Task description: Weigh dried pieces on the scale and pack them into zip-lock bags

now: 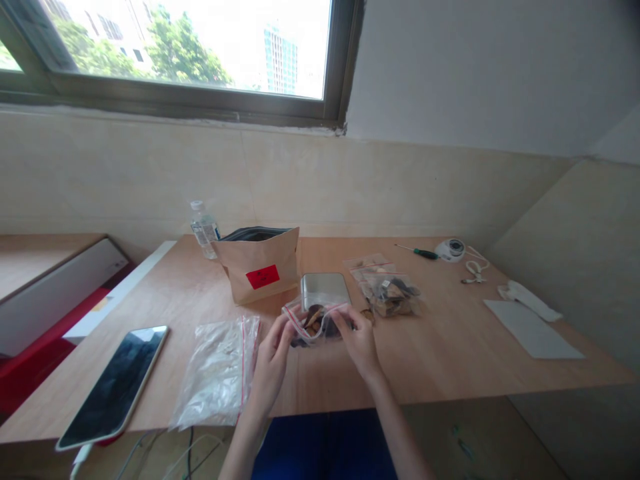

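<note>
Between my hands is a clear zip bag with brown and dark dried pieces inside; its mouth gapes and shows a red seal line. My left hand pinches the left end of the mouth, and my right hand pinches the right end. Right behind the bag lies a silver-topped flat box-shaped device, partly covered by it. A brown paper pouch with a red label stands open behind my left hand. Flat clear zip bags lie left of that hand. Filled zip bags rest beyond my right hand.
A phone with a cable plugged in lies at the front left edge. A plastic bottle stands behind the pouch. At the back right are a screwdriver, a white dome camera and a white sheet.
</note>
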A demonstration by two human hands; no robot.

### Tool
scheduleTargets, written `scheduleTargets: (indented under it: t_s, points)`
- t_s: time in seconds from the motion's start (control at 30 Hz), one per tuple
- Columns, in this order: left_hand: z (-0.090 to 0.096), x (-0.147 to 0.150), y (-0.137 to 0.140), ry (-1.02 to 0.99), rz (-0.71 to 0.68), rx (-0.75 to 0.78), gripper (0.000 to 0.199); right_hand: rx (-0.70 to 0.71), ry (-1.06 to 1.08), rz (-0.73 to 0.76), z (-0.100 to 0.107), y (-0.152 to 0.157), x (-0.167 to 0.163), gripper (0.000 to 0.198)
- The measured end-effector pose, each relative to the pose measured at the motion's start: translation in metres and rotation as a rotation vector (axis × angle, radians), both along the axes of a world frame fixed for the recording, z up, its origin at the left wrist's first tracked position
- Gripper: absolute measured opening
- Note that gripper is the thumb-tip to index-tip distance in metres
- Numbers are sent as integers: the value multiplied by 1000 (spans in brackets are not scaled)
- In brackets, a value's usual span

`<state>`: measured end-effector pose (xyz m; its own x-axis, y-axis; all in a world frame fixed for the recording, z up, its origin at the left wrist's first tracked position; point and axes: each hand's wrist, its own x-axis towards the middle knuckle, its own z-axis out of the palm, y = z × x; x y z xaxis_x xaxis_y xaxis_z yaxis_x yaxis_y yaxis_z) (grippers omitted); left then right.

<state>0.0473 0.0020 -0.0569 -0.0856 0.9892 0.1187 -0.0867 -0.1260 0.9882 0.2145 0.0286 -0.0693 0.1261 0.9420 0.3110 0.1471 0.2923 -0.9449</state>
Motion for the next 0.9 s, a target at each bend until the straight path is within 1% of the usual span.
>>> scheduleTargets:
  t_s: [0.03,0.07,0.13,0.2,0.27,0.37,0.47,0.6,0.8,0.9]
  points:
    - [-3,2,2,12,20,3,34,-16,14,25,-4,-1,1,26]
    - [-8,4,5,15,42,0,33,-40,42,20,-8,-1,2,27]
    - [-19,7,10,-2,104,-18,31,-86,106,-55,-21,0,6,32]
    - [-33,11,14,-63,134,-53,31,-116,155,-166,-35,2,11,37]
    - [-45,14,17,-138,112,-85,32,-127,184,-239,-45,4,16,40]
    - [-55,16,18,-172,70,-116,33,-133,186,-244,-53,4,20,39]
    - [-54,13,19,-172,74,-137,33,-135,191,-266,-54,3,23,39]
    - [-49,9,20,-127,130,-90,31,-116,204,-320,-58,3,25,38]
    - [-49,13,23,-99,81,-75,27,-99,176,-285,-63,3,24,36]
    - [-51,15,26,-96,128,-71,25,-81,164,-332,-61,2,25,34]
